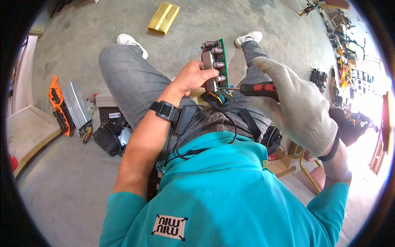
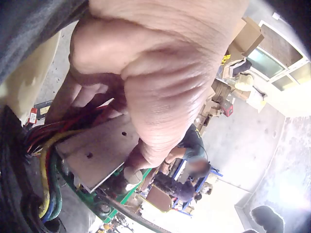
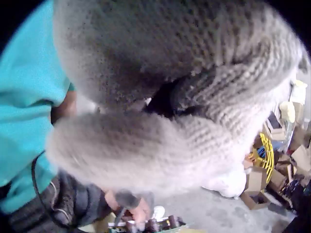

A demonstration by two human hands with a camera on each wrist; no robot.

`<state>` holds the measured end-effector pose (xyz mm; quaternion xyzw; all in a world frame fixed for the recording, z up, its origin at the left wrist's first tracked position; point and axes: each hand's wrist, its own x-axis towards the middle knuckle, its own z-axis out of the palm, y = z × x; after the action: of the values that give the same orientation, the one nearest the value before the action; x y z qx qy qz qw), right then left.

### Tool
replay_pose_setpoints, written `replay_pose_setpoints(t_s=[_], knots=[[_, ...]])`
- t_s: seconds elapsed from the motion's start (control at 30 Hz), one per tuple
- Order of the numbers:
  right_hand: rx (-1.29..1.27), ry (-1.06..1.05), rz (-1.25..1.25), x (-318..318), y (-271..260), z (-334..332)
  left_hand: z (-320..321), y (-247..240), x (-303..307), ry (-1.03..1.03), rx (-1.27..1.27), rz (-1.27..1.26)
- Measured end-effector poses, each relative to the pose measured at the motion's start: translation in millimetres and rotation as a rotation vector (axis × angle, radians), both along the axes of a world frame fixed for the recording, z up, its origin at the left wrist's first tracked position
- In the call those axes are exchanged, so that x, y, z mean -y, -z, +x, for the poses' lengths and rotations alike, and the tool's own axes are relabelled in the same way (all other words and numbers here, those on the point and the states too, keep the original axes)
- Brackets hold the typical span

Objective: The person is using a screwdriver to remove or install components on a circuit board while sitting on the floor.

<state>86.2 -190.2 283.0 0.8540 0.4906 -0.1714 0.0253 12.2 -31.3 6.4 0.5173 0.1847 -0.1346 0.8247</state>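
Note:
My bare left hand (image 1: 192, 78) grips a green circuit board (image 1: 224, 61) above the lap, with the thumb on the side where a row of brown capacitors (image 1: 219, 65) stands. Along the board runs a flat metal plate (image 2: 99, 153) with small holes, close under the left fingers in the left wrist view. Yellow, blue and green wires (image 1: 219, 98) come out at the board's near end. In a knitted glove, my right hand (image 1: 302, 99) holds a screwdriver (image 1: 260, 89) with a black and red handle. Its shaft points left, the tip right at the near end of the board.
A yellow metal case (image 1: 163, 18) lies on the concrete floor ahead. On the left are a silver case (image 1: 76, 105), an orange-and-black item (image 1: 58, 105) and a black bag (image 1: 110, 136). Cardboard boxes (image 3: 255, 187) and clutter line the right side. Another person (image 2: 194, 150) is in the background.

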Motion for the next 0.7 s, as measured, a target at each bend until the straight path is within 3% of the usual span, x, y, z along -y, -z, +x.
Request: replay_pose_setpoints(t_s=[0.1, 0.17, 0.2, 0.27, 0.3, 0.37, 0.4, 0.47, 0.5, 0.57, 0.7], knots=[[-0.163, -0.037, 0.065, 3.3, -6.2, 6.9, -0.7, -4.1, -0.5, 0.006, -0.031, -0.009], [-0.054, -0.353, 0.187, 5.7, 0.8, 17.7, -0.9, -0.8, 0.6, -0.001, -0.010, -0.038], [-0.055, -0.351, 0.186, 5.8, 0.3, 16.3, -0.8, -1.1, 0.7, -0.009, 0.010, -0.066], [-0.053, -0.075, -0.040, 4.9, -0.9, 10.5, -0.1, -2.1, 0.5, -0.008, -0.005, -0.074], [-0.052, -0.073, -0.037, 2.0, -3.8, 6.4, -0.2, -2.6, 0.4, -0.006, -0.021, -0.079], [-0.067, 0.135, -0.261, -6.5, -13.4, 1.5, 1.7, 1.4, 0.0, 0.002, -0.013, -0.050], [-0.065, 0.134, -0.259, -4.2, -13.0, 1.3, 1.1, 1.8, 0.3, 0.007, -0.008, -0.023], [-0.188, -0.020, 0.055, 3.3, -10.5, 3.0, -0.4, 2.9, 0.7, 0.003, -0.022, -0.056], [-0.189, -0.020, 0.054, 5.3, -5.8, 8.1, 0.0, 2.3, 0.5, 0.000, -0.036, -0.091], [-0.052, -0.409, 0.206, 8.0, 7.1, 18.9, -0.1, 1.3, -0.2, 0.014, -0.036, -0.084], [-0.066, -0.255, 0.125, 8.3, 9.9, 12.4, 1.3, 4.3, -0.3, 0.029, -0.025, -0.068]])
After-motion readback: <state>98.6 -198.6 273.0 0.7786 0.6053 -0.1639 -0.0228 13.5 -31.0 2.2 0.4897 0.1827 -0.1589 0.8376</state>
